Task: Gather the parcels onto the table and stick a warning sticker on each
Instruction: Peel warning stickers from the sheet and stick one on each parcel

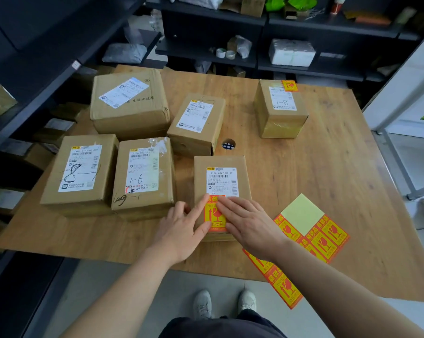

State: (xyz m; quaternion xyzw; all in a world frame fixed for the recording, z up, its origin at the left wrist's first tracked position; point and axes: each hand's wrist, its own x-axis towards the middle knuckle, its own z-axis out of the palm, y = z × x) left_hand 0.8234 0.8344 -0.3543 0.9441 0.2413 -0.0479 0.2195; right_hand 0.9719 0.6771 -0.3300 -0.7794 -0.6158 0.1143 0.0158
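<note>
Fingers (pixel 202 203) of the left hand (pixel 181 228) lie straight, index tip pressing the left edge of the warning sticker (pixel 214 214). The right hand (pixel 251 224) lies flat, fingers together, over the sticker's right half. Neither hand grips anything.

The sticker sits on top of the near parcel (pixel 220 176), just below its shipping label. This parcel stands close to the near edge of the counter (pixel 328 154), about mid-width.

Step in hand, as we judge it: smoothing the sticker down on the second parcel. The far-right parcel (pixel 279 111), toward the far right corner, already carries one on its top corner.

Four parcels on the left side show no sticker that we can see:
- large parcel (pixel 129 103), far left
- middle parcel (pixel 197 120)
- parcel 1-6 (pixel 142 172)
- parcel 8-1 (pixel 80 169), toward the near left corner

The sticker sheet (pixel 325 240) lies just right of the hands and overhangs the near edge. It has one bare backing patch (pixel 302 213).

Next move, our estimate: lift both hands, peel a fresh sticker from the sheet and carry it to parcel 1-6, the nearest unmarked one. That calls for a fingernail start at a sticker corner, with the other hand holding the sheet so it does not slide off the edge.
</note>
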